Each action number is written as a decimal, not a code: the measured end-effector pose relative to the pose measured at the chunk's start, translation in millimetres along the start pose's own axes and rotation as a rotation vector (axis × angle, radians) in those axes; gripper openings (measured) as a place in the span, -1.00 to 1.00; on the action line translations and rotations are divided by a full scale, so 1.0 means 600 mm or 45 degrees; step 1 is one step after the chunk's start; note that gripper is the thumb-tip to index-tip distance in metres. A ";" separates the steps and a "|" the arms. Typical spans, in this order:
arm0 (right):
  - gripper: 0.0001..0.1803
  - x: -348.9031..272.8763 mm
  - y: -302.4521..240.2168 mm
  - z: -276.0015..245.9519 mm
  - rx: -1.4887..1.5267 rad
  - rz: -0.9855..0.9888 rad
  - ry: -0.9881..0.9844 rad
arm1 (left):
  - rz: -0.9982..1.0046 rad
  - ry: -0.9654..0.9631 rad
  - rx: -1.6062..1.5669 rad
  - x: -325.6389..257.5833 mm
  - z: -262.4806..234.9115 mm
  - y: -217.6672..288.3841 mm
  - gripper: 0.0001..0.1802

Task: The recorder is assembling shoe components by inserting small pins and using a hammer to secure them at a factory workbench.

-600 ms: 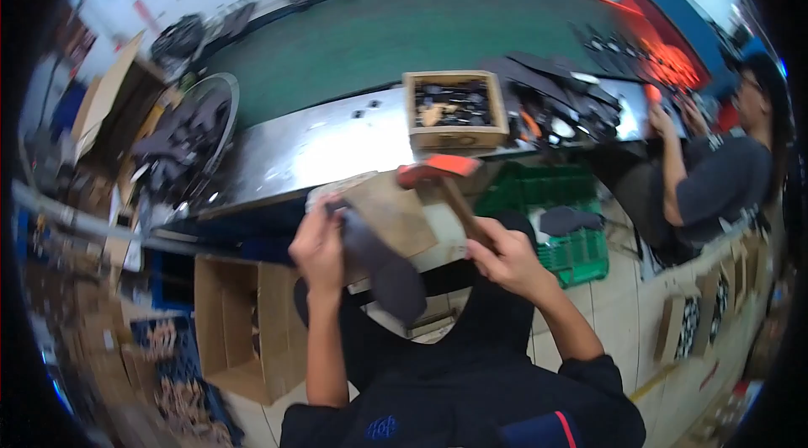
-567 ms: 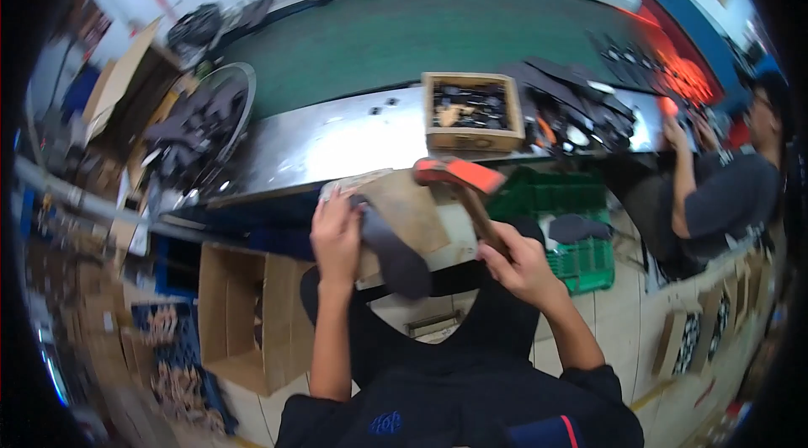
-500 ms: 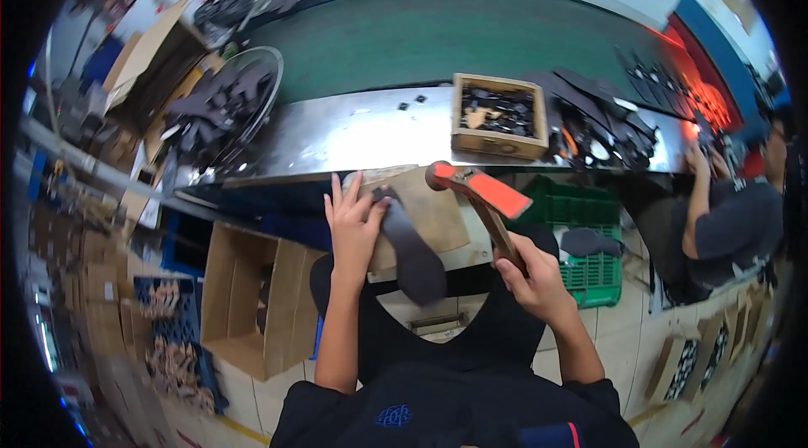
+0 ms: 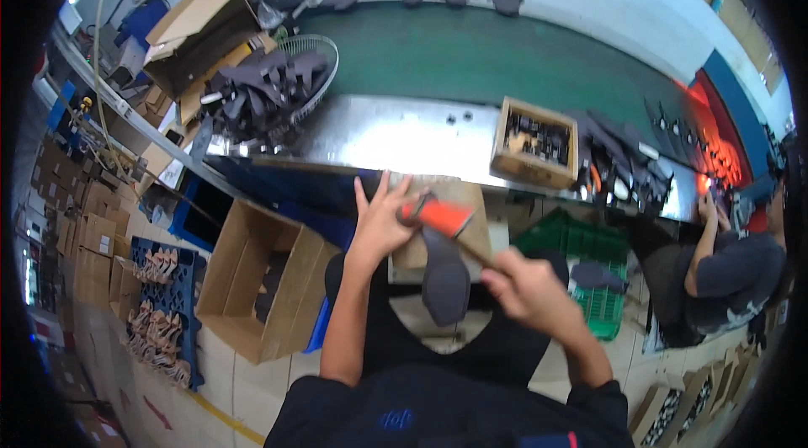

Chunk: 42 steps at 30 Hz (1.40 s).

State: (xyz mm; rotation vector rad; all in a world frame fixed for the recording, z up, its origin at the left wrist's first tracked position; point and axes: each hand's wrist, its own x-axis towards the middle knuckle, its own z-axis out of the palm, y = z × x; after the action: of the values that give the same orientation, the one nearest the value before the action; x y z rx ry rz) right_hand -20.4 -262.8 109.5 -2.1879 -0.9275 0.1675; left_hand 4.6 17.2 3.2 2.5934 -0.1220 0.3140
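My right hand (image 4: pixel 526 288) grips the wooden handle of a hammer with an orange head (image 4: pixel 438 214), which is down against the work on the block in front of me. My left hand (image 4: pixel 380 219) is spread flat with fingers apart, pressing a dark grey shoe insole (image 4: pixel 444 278) onto a tan work block (image 4: pixel 459 233). The insole hangs down off the block toward my lap.
A steel bench edge (image 4: pixel 396 136) and green conveyor belt (image 4: pixel 471 52) lie beyond. A wooden box of small parts (image 4: pixel 536 141) sits on the bench, a wire basket of dark pieces (image 4: pixel 269 86) at left. An open cardboard box (image 4: pixel 257 280) and green crate (image 4: pixel 589 267) flank my legs. Another person (image 4: pixel 724 271) sits at right.
The hammer head has swung down from right of the block onto the work beside my left hand. The view has shifted left and the left fingers have spread wider.
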 end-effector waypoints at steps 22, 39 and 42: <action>-0.54 0.004 0.060 0.091 -0.409 -0.088 -0.017 | -0.002 -0.324 -1.524 -0.163 -0.185 0.219 -0.81; -0.64 -0.111 0.051 -0.048 0.987 -0.429 0.259 | 0.187 -0.939 -1.416 -0.060 -0.096 0.308 -0.82; -0.62 -0.143 0.071 -0.070 0.954 -0.363 0.283 | 0.160 -1.120 -1.490 -0.039 -0.067 0.332 -0.81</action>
State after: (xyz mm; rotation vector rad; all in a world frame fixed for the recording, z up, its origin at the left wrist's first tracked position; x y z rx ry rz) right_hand -42.9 -364.3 97.0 -1.3430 -0.8590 0.1071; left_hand -55.2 -133.2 128.6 1.3823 -0.5719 -0.6901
